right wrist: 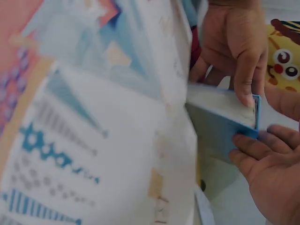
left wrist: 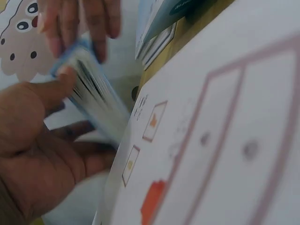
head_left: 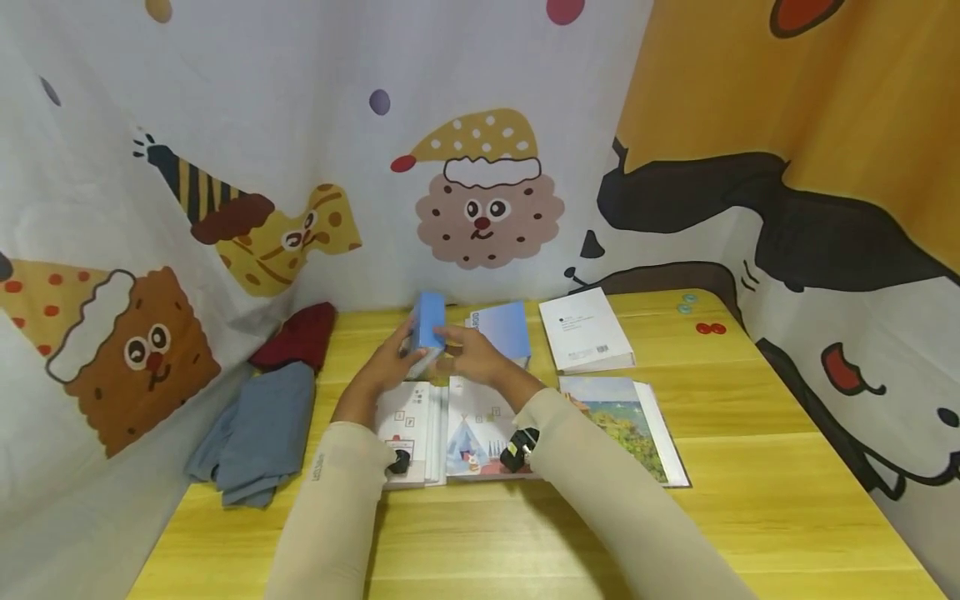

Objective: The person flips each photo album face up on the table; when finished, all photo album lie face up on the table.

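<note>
A thick blue book (head_left: 430, 321) is held upright, its page edges (left wrist: 89, 77) showing in the left wrist view. My left hand (head_left: 386, 362) grips it, the thumb over the pages and the fingers around the far side. On the opposite cover rest the fingertips of my right hand (head_left: 483, 358), nearly straight; in the right wrist view that hand's thumb stands away from the book. Below the hands lie two white illustrated books, one with small framed pictures (head_left: 408, 417) and one with a blue tent (head_left: 467, 442). Both are partly hidden by my hands and sleeves.
Behind my right hand is another blue book (head_left: 504, 327). Further right lie a white book (head_left: 585, 332) and a landscape-covered book (head_left: 626, 421). Red buttons (head_left: 710, 328) and pale blue buttons (head_left: 687, 303) sit far right. Folded grey-blue cloth (head_left: 270, 425) and dark red cloth (head_left: 300, 337) lie left.
</note>
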{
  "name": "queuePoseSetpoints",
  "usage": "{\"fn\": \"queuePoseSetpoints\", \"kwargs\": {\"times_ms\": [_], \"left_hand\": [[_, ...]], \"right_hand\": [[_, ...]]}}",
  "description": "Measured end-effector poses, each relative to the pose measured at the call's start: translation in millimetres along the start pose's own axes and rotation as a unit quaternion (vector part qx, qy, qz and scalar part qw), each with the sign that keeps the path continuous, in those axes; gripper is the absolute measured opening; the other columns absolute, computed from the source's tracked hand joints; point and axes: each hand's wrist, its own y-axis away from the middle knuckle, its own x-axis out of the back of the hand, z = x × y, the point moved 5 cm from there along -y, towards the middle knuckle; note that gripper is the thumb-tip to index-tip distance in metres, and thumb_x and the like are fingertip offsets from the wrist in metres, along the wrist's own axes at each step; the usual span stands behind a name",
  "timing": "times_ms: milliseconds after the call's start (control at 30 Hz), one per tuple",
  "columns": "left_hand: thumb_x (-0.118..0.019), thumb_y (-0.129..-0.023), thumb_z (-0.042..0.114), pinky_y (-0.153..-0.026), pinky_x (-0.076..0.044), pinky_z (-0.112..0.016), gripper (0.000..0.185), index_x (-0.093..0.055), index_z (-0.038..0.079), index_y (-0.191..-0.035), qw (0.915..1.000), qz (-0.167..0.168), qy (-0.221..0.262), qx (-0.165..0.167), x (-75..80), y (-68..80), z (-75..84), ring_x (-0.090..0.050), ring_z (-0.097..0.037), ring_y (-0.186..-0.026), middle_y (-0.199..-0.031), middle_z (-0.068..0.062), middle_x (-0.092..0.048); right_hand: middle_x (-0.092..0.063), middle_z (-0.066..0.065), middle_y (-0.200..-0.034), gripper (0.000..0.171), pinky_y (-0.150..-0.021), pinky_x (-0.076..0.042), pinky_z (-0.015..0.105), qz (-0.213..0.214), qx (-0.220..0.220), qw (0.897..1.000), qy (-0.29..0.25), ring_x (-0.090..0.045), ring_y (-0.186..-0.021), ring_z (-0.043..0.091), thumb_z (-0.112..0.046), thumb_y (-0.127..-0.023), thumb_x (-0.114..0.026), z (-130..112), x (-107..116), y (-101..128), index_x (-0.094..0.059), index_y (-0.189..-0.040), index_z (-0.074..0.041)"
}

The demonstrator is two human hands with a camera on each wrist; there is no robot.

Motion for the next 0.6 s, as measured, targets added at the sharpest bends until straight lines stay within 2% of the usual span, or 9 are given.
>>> {"fn": "queuePoseSetpoints", "kwargs": {"times_ms": [133, 200, 300, 400, 467, 600], "left_hand": [[-0.054, -0.116, 0.021, -0.122, -0.046, -0.065, 0.080, -0.004, 0.025, -0.178, 0.9956, 0.004, 0.092, -0.015, 1.5, 3.7, -1.1, -0.038, -0.057, -0.157, -0.180, -0.028, -0.020], [-0.054, -0.115, 0.014, -0.117, -0.051, -0.063, 0.080, -0.005, 0.023, -0.178, 0.9922, 0.009, 0.122, -0.023, 2.1, 4.3, -1.8, -0.043, -0.057, -0.154, -0.180, -0.028, -0.020], [-0.057, -0.112, 0.005, -0.117, -0.052, -0.062, 0.083, -0.008, 0.017, -0.178, 0.9897, 0.022, 0.139, -0.027, 4.0, 5.2, -2.0, -0.047, -0.056, -0.152, -0.179, -0.028, -0.023], [-0.066, -0.108, 0.006, -0.123, -0.046, -0.063, 0.090, -0.009, 0.015, -0.178, 0.9915, 0.039, 0.124, -0.007, 7.1, 6.2, -2.4, -0.044, -0.056, -0.154, -0.180, -0.026, -0.023], [-0.072, -0.106, 0.013, -0.128, -0.038, -0.065, 0.095, -0.009, 0.016, -0.178, 0.9931, 0.051, 0.104, 0.015, 10.0, 6.8, -3.3, -0.038, -0.054, -0.159, -0.181, -0.024, -0.021], [-0.076, -0.103, 0.031, -0.134, -0.026, -0.066, 0.100, -0.012, 0.008, -0.176, 0.9952, 0.075, 0.049, 0.039, 15.9, 6.3, -4.4, -0.025, -0.052, -0.165, -0.182, -0.027, -0.016]], "right_hand": [[-0.033, 0.018, -0.178, 0.081, -0.117, -0.054, 0.043, 0.015, 0.001, 0.999, -0.040, -0.050, -0.156, 0.039, -0.006, -0.101, -0.075, -3.5, 0.3, -0.2, -0.033, -0.171, -0.003], [-0.034, 0.018, -0.178, 0.082, -0.121, -0.051, 0.043, 0.013, 0.001, 0.999, -0.052, -0.049, -0.158, 0.036, -0.005, -0.102, -0.075, -3.9, -1.2, -0.7, -0.030, -0.171, -0.002], [-0.038, 0.018, -0.176, 0.080, -0.126, -0.046, 0.045, 0.009, 0.000, 0.999, -0.050, -0.048, -0.159, 0.035, -0.007, -0.103, -0.074, -2.2, -5.1, -1.5, -0.031, -0.170, 0.000], [-0.042, 0.018, -0.174, 0.076, -0.126, -0.046, 0.049, 0.001, -0.005, 1.000, -0.019, -0.049, -0.157, 0.038, -0.011, -0.104, -0.073, 2.8, -9.9, -1.7, -0.035, -0.169, 0.000], [-0.043, 0.018, -0.173, 0.076, -0.125, -0.048, 0.050, -0.013, -0.015, 1.000, -0.002, -0.050, -0.156, 0.040, -0.013, -0.104, -0.073, 7.1, -13.6, -1.4, -0.036, -0.169, -0.001], [-0.048, 0.020, -0.170, 0.080, -0.125, -0.048, 0.050, -0.037, -0.030, 0.999, 0.019, -0.051, -0.155, 0.040, -0.017, -0.103, -0.076, 12.2, -17.5, -0.1, -0.035, -0.170, -0.002]]}}
